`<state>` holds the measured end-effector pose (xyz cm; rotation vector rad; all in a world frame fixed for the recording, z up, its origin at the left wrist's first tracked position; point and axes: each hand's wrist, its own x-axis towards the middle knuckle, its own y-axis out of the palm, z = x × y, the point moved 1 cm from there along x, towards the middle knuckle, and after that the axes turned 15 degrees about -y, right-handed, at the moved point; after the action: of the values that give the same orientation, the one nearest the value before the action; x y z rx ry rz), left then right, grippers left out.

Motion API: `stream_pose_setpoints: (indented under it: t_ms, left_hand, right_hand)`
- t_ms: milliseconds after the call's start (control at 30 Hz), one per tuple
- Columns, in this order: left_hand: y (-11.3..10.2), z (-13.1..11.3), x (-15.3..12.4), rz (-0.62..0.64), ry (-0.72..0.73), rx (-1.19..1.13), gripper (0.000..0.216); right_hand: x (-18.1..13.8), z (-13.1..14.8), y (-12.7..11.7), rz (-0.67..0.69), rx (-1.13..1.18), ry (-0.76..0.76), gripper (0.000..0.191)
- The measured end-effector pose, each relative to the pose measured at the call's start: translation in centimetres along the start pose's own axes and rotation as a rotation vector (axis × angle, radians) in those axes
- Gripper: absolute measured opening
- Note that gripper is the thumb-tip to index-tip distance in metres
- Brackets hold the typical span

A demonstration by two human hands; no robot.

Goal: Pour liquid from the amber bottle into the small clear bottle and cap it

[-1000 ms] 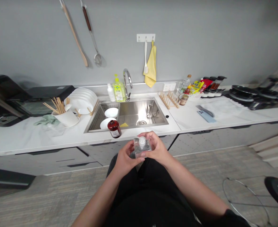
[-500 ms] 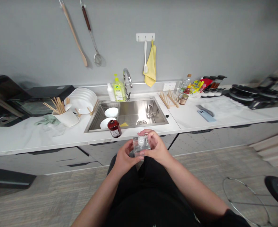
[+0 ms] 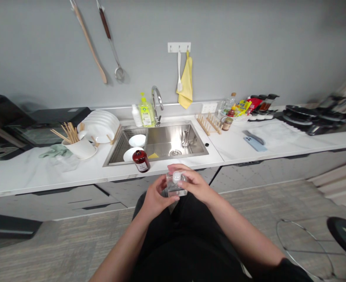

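Clearly, the grey wall (image 3: 237,47) fills most of what I get from afar, upright well beyond the fingertips. Lower down, the floor (image 3: 73,243) spreads beneath both hands, giving me open room to either side of the wrists. The white counter (image 3: 231,150) runs left and right past the hands, its front edge just ahead of the fingers in my view. The steel sink (image 3: 167,133) is set into it, farther ahead of the fingers, its near rim close to that edge. I see the left hand (image 3: 155,196) curved around one side of a clear bottle (image 3: 174,190), holding it; the right hand (image 3: 198,186) bends narrowly about the top, though how firmly it grips I cannot tell. Far beyond the left fingers stands a yellow-green pump bottle (image 3: 147,113), its label print too small for me. Nearer those fingers, an amber bottle (image 3: 141,161) stands beside the sink; I can't read its pale label. Smallest, the whitish cap (image 3: 177,176) tops the clear bottle, right beside the right thumb.
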<state>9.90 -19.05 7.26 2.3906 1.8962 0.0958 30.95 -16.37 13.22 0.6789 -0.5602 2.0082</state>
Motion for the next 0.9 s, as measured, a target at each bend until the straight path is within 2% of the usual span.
stream_pose_setpoints:
  t_ms: [200,367,600,667,800,900]
  left_hand:
    - [0.6,0.8,-0.3,-0.039,-0.028,-0.014,0.089]
    - [0.3,1.5,-0.3,-0.002,-0.055,-0.047,0.091]
    - [0.2,1.5,0.3,-0.034,-0.036,-0.047,0.091]
    - [0.1,1.5,0.4,-0.034,-0.032,-0.050,0.088]
    - [-0.6,1.4,0.5,0.008,-0.024,-0.058,0.085]
    - [-1.0,1.4,0.5,0.021,-0.039,-0.014,0.084]
  right_hand:
    - [0.0,0.1,0.9,-0.192,-0.119,-0.027,0.030]
    - [-0.2,-0.1,0.6,-0.049,-0.091,-0.035,0.038]
    - [-0.5,-0.9,0.7,-0.171,-0.136,0.010,0.026]
    - [-0.6,-1.1,0.7,-0.139,-0.143,0.005,0.030]
    - [-1.0,-1.3,0.0,-0.035,-0.098,-0.046,0.055]
    - [-1.2,-1.3,-0.4,-0.103,-0.099,-0.039,0.045]
